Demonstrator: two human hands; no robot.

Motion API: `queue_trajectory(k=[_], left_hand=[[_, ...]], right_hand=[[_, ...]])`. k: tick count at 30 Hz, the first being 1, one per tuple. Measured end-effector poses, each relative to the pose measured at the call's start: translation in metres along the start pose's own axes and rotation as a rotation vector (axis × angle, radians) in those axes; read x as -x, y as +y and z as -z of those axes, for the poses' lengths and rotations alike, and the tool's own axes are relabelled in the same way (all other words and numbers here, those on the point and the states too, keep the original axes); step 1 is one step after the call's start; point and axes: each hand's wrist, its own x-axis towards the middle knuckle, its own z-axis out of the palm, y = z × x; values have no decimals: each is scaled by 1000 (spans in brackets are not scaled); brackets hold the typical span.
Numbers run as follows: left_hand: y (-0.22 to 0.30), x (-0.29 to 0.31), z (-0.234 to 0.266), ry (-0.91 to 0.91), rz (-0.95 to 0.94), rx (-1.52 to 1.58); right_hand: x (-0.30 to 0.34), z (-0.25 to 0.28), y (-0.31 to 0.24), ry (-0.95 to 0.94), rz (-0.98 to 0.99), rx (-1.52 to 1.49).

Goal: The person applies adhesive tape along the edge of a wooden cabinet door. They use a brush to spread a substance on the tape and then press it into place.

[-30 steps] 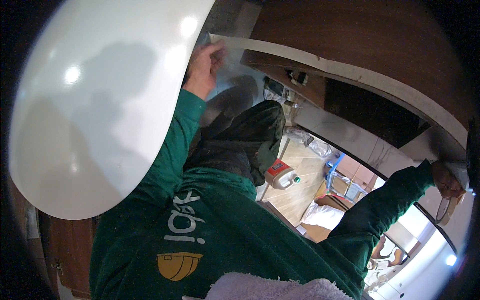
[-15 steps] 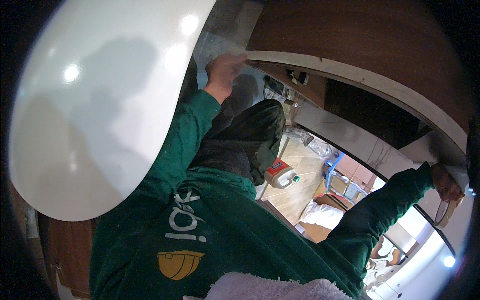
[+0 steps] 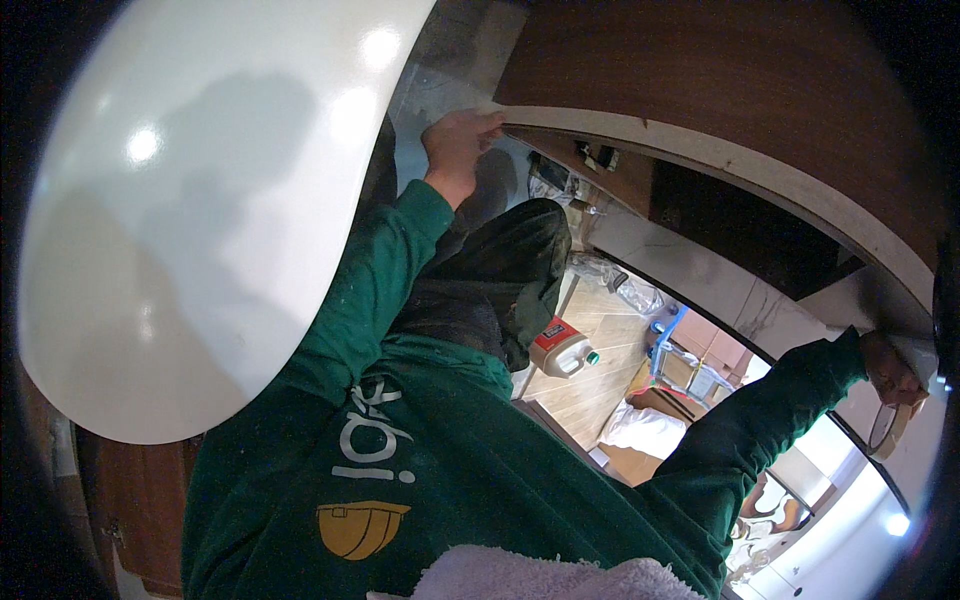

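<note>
My left hand (image 3: 462, 155) is closed, its fingertips pinched at the near-left end of a pale strip (image 3: 700, 148). That strip runs along the lower edge of a dark brown wood panel (image 3: 720, 60) toward the right. Whether it is tape or the board's own edge, I cannot tell. Far to the right, my right hand (image 3: 893, 370) is wrapped round a roll of tape (image 3: 888, 430), whose ring hangs below the fingers. Part of that hand is dim near the picture's rim.
A big white glossy rounded surface (image 3: 200, 230) fills the left. Under the panel is a dark opening (image 3: 745, 215). Below, on the wooden floor (image 3: 580, 320), stand a jug with a red label (image 3: 563, 348) and a cardboard box (image 3: 665, 400). A pale towel (image 3: 550, 575) shows at the bottom.
My left hand has shifted slightly to the right along the strip's end, and its sleeve with it. My right hand and the tape roll have barely moved.
</note>
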Motion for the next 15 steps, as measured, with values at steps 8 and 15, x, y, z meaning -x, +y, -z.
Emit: queue_trajectory(k=[8, 15], left_hand=[[-2, 0, -3, 52, -68, -29], [-1, 4, -7, 84, -79, -25]], right_hand=[[2, 5, -5, -23, -78, 82], [2, 7, 3, -4, -15, 280]])
